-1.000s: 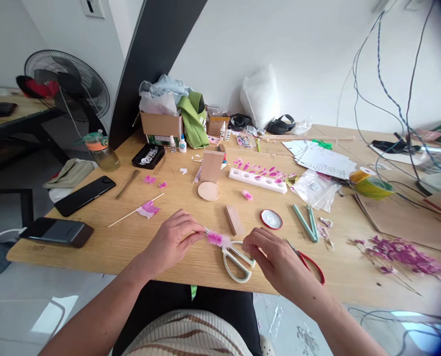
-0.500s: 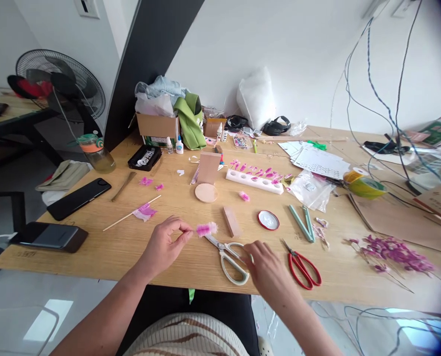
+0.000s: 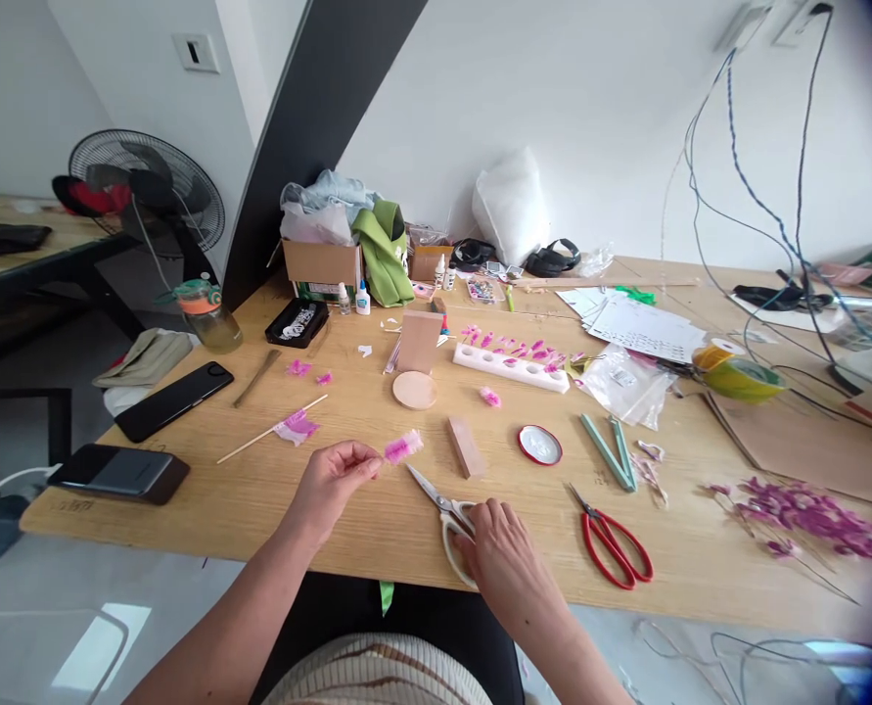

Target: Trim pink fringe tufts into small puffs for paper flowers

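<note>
Between thumb and forefinger, my left hand (image 3: 344,475) pinches the thin end of a fluffy pink-and-white flower piece (image 3: 403,447), held just above the table. My right hand (image 3: 505,543) is closed around the white handles of a pair of scissors (image 3: 446,519), covering part of one loop. The scissors lie on the table, blades pointing toward the flower piece. A pinkish wooden block (image 3: 466,447) sits just beyond them. Red-handled pliers (image 3: 612,539) rest to the right of my right hand.
A white holder with round holes (image 3: 510,368), an upright wooden block (image 3: 421,341) and a round wooden disc (image 3: 414,390) stand mid-table. Left are a stick with pink fabric (image 3: 270,431), a phone (image 3: 174,399) and a power bank (image 3: 116,473). Purple flowers (image 3: 817,519) lie right.
My right hand has moved onto the scissors' handles and closed around them. The flower piece in my left hand is now tilted up slightly. The camera view has shifted.
</note>
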`<action>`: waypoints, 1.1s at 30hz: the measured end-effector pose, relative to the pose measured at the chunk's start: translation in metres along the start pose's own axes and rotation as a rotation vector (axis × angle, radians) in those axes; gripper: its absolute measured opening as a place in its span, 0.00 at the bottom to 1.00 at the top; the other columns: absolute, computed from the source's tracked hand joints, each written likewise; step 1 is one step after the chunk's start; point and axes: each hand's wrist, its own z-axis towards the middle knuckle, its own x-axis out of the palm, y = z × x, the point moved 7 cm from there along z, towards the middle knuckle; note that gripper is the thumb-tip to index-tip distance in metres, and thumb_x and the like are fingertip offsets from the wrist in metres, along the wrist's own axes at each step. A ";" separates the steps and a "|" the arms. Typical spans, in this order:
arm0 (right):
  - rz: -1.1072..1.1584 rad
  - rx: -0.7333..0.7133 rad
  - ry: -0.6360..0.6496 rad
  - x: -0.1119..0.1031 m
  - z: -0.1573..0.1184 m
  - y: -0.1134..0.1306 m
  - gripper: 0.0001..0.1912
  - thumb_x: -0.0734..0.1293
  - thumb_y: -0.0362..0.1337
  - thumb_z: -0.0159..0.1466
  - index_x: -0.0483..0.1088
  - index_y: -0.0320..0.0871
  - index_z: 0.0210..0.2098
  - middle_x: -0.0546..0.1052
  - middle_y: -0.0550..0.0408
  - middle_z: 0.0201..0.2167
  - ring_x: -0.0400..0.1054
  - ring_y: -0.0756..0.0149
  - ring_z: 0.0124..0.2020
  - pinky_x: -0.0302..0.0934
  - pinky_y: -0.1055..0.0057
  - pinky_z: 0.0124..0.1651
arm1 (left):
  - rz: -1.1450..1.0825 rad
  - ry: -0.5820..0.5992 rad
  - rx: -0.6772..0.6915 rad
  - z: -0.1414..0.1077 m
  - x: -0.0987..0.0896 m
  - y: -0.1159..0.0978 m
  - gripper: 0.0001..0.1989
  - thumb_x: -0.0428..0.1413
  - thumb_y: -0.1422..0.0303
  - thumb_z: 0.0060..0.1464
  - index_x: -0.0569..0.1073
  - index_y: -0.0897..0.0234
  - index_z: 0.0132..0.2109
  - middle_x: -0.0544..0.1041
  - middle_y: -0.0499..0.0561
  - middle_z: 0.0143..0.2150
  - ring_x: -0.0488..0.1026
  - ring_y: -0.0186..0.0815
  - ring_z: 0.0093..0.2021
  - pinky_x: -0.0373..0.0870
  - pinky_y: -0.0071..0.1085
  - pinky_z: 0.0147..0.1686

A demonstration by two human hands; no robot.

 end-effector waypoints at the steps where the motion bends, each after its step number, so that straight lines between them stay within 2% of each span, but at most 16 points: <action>1: 0.051 0.021 0.005 -0.001 -0.003 -0.002 0.05 0.64 0.32 0.62 0.63 0.45 0.30 0.71 0.49 0.30 0.68 0.55 0.33 0.62 0.61 0.36 | -0.009 -0.004 0.000 0.000 -0.001 0.000 0.07 0.66 0.67 0.42 0.78 0.65 0.27 0.75 0.49 0.24 0.69 0.34 0.29 0.64 0.30 0.35; 3: 0.240 0.073 0.050 -0.005 -0.010 -0.007 0.06 0.61 0.36 0.65 0.60 0.46 0.30 0.71 0.51 0.27 0.68 0.58 0.30 0.61 0.63 0.33 | -0.033 -0.017 0.004 0.002 -0.004 0.002 0.07 0.66 0.67 0.41 0.78 0.65 0.27 0.75 0.49 0.24 0.69 0.34 0.29 0.64 0.30 0.35; 6: 0.638 0.124 0.189 -0.013 -0.021 -0.004 0.09 0.57 0.42 0.67 0.60 0.46 0.32 0.70 0.56 0.26 0.66 0.64 0.27 0.59 0.69 0.30 | -0.062 -0.042 0.011 0.005 -0.007 0.004 0.07 0.66 0.67 0.41 0.78 0.66 0.26 0.75 0.49 0.24 0.69 0.33 0.30 0.64 0.29 0.36; 10: 0.983 0.179 0.303 -0.029 -0.027 0.015 0.06 0.62 0.40 0.63 0.65 0.44 0.33 0.69 0.58 0.27 0.62 0.68 0.30 0.58 0.73 0.32 | -0.019 -0.060 0.023 0.008 -0.004 0.007 0.07 0.65 0.66 0.42 0.77 0.65 0.25 0.74 0.48 0.24 0.68 0.33 0.30 0.63 0.28 0.36; 14: 1.132 0.239 0.302 -0.033 -0.022 0.028 0.08 0.63 0.41 0.63 0.67 0.43 0.33 0.67 0.59 0.26 0.59 0.70 0.29 0.55 0.73 0.32 | 0.107 -0.067 0.084 0.005 0.001 0.002 0.06 0.64 0.66 0.45 0.77 0.65 0.28 0.75 0.48 0.26 0.69 0.34 0.30 0.64 0.28 0.34; 20: 1.361 0.275 0.396 -0.025 -0.021 0.036 0.20 0.61 0.54 0.65 0.65 0.42 0.33 0.68 0.59 0.23 0.63 0.70 0.24 0.57 0.73 0.28 | 0.284 -0.082 0.245 -0.003 0.000 -0.012 0.04 0.62 0.67 0.48 0.77 0.63 0.29 0.77 0.50 0.29 0.71 0.37 0.33 0.65 0.27 0.36; 24: 1.386 0.245 0.413 -0.032 -0.025 0.041 0.24 0.60 0.58 0.64 0.63 0.42 0.32 0.68 0.59 0.19 0.61 0.71 0.21 0.55 0.74 0.25 | 0.335 -0.057 0.260 -0.002 -0.001 -0.009 0.04 0.61 0.67 0.50 0.76 0.63 0.31 0.77 0.50 0.30 0.72 0.37 0.34 0.65 0.28 0.37; 28: 1.376 0.204 0.424 -0.041 -0.021 0.044 0.25 0.60 0.59 0.63 0.63 0.41 0.33 0.68 0.59 0.20 0.62 0.72 0.23 0.56 0.75 0.27 | 0.462 -0.012 0.317 -0.001 0.004 -0.009 0.06 0.57 0.66 0.54 0.74 0.63 0.32 0.75 0.49 0.30 0.72 0.37 0.35 0.67 0.31 0.38; 30: 1.411 0.205 0.416 -0.042 -0.015 0.042 0.25 0.61 0.60 0.62 0.63 0.41 0.34 0.68 0.59 0.21 0.63 0.72 0.22 0.57 0.75 0.26 | 0.559 -0.028 0.406 -0.003 0.007 -0.014 0.06 0.55 0.67 0.56 0.73 0.63 0.32 0.75 0.49 0.30 0.72 0.37 0.34 0.66 0.31 0.37; 33: 1.475 0.272 0.398 -0.036 -0.007 0.035 0.26 0.62 0.61 0.61 0.62 0.41 0.33 0.67 0.61 0.18 0.61 0.73 0.18 0.55 0.76 0.22 | 0.719 -0.083 0.633 -0.011 0.014 -0.026 0.05 0.53 0.71 0.58 0.71 0.63 0.33 0.74 0.49 0.30 0.70 0.36 0.34 0.65 0.32 0.36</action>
